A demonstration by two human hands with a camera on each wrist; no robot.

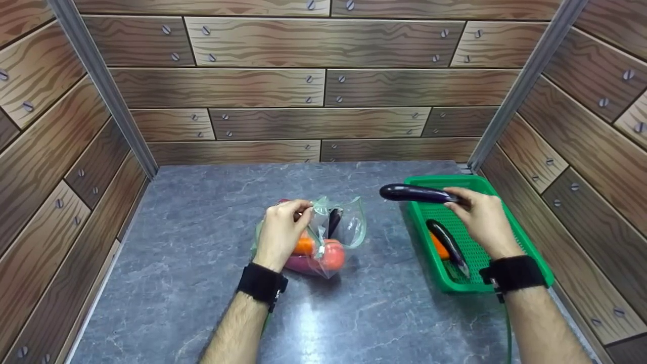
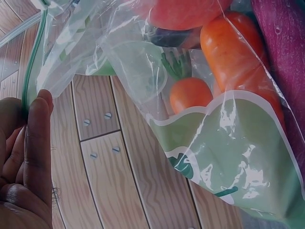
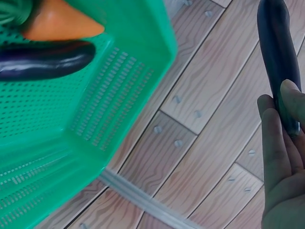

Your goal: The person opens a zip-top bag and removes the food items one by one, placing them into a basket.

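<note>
My left hand (image 1: 284, 227) pinches the green-edged top of a clear zip bag (image 1: 358, 227) between thumb and fingers. Inside the bag show a round red-pink vegetable or fruit (image 1: 333, 255), carrots (image 2: 190, 94), a purple long vegetable (image 2: 281, 43) and a dark eggplant (image 1: 334, 222). To the right, my right hand (image 1: 480, 217) grips one end of a long dark eggplant (image 1: 412, 192), held nearly level above the left rim of a green basket (image 1: 515, 237). In the right wrist view that eggplant (image 3: 279, 47) stands out past the fingertips.
In the green basket lie another eggplant (image 1: 449, 245) and a carrot (image 1: 438, 246) beside it. Wood-patterned walls (image 1: 323, 86) close off the back and both sides of the grey marbled table (image 1: 167, 283). The basket stands near the right wall.
</note>
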